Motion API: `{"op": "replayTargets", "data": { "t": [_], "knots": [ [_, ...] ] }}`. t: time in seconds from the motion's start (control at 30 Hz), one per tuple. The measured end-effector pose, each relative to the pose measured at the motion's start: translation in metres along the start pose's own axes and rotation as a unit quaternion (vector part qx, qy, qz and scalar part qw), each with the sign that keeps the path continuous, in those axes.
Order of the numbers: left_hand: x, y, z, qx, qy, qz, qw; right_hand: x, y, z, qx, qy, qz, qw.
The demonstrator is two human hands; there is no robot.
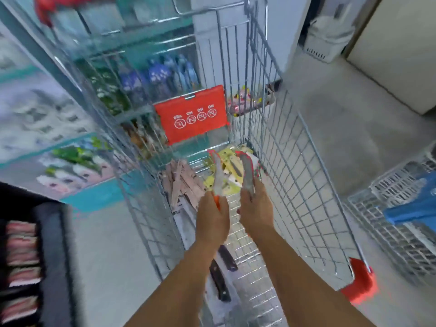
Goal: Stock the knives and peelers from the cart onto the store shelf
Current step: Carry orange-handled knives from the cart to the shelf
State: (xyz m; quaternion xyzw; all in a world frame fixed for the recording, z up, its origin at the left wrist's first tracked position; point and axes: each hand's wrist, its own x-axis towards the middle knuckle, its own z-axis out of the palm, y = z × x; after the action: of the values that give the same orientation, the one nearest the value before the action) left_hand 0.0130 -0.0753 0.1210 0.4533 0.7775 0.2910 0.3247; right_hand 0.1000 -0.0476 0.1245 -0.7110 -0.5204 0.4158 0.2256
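Head view: both hands, left hand and right hand, each grip a packaged knife above the cart; more lie below; best lifted blades-away toward the shelf.

Blur and hidden parts around the cart

Left of the cart, the shelf goods are smeared past reading. Inside it, each hand covers the handle of its knife; the packets beyond are too blurred to name. Both forearms leave the bottom edge.
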Motion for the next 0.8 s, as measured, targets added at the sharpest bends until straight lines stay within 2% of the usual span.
{"op": "replayTargets", "data": {
  "t": [0.17, 0.23, 0.37, 0.53, 0.8],
  "knots": [
    [-0.040, 0.037, -0.059, -0.037, 0.152, -0.025, 0.987, -0.042, -0.062, -0.012, 0.022, -0.084, -0.106, 0.991],
    [-0.060, 0.047, -0.083, -0.053, 0.210, -0.035, 0.976, -0.065, -0.083, -0.013, 0.022, -0.133, -0.141, 0.981],
    [-0.110, 0.060, -0.135, -0.094, 0.314, -0.051, 0.943, -0.118, -0.119, -0.013, -0.006, -0.181, -0.244, 0.953],
    [-0.192, 0.047, -0.207, -0.090, 0.447, -0.048, 0.889, -0.211, -0.160, -0.008, 0.004, -0.300, -0.317, 0.900],
    [-0.368, -0.004, -0.309, -0.001, 0.606, -0.119, 0.786, -0.396, -0.197, 0.017, 0.000, -0.391, -0.500, 0.773]
  ]
}}
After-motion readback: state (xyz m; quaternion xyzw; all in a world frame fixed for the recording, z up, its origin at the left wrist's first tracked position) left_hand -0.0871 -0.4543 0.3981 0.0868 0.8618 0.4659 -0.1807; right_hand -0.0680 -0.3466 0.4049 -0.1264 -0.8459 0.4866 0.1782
